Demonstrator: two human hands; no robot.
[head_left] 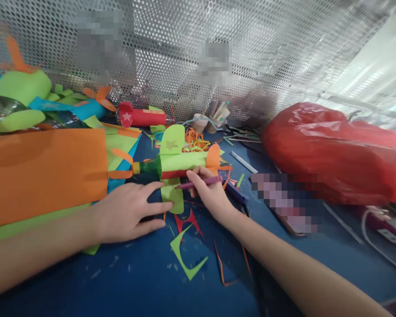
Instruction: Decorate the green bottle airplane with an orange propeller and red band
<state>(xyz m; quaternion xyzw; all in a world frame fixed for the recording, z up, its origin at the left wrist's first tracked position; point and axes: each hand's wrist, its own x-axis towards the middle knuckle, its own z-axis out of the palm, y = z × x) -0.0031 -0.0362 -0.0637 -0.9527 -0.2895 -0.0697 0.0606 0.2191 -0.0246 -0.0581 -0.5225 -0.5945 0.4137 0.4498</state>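
Note:
A green bottle [151,166] wrapped in lime paper [185,162] lies on its side, its yellow cap [136,168] to the left. One lime paper wing with a star [172,140] stands up on its far side. Another lime wing [176,203] lies flat on the near side. My left hand [128,211] is spread, with fingertips resting on the near wing. My right hand [209,189] grips a purple pen [201,182], its tip over that wing. An orange paper fin [213,157] sits at the bottle's right end, and orange strips [121,174] extend by the cap.
Orange paper sheets [46,171] cover the left of the blue table [125,281]. Paper scraps [188,255] lie in front. Behind are a red-wrapped bottle [148,117], cups of pens [200,123] and a perforated metal wall [171,57]. A red plastic bag [333,154] bulges at right.

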